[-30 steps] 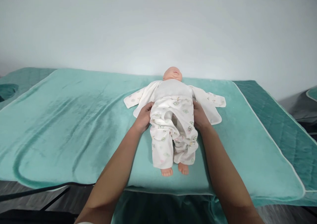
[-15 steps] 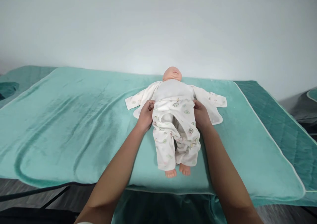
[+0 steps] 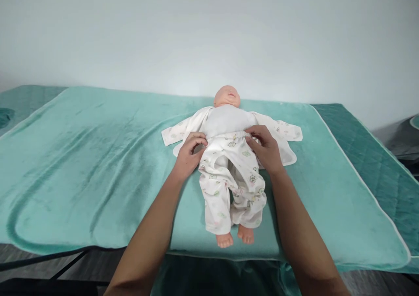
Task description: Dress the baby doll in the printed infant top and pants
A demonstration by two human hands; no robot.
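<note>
A baby doll [image 3: 227,96] lies on its back, head toward the wall and bare feet toward me. It wears white printed pants [image 3: 218,189] with an open crotch. A white printed jacket [image 3: 278,134] is spread open under its plain pale torso, with the sleeves out to both sides. My left hand [image 3: 190,154] is at the waistband's left edge, thumb and fingers closed on the cloth. On the other side my right hand [image 3: 266,149] pinches the top of the waistband, its fingers bent over the doll's hip.
A light green plush blanket [image 3: 108,165] covers the table, creased on the left. Darker quilted green cloth [image 3: 366,156] shows beyond its right edge. Behind the table rises a plain white wall [image 3: 163,34]. Dark metal bars [image 3: 68,263] show below at the lower left.
My right hand has moved inward and slightly up onto the front of the waistband. My left hand has shifted its fingers at the hip. The view has tilted slightly.
</note>
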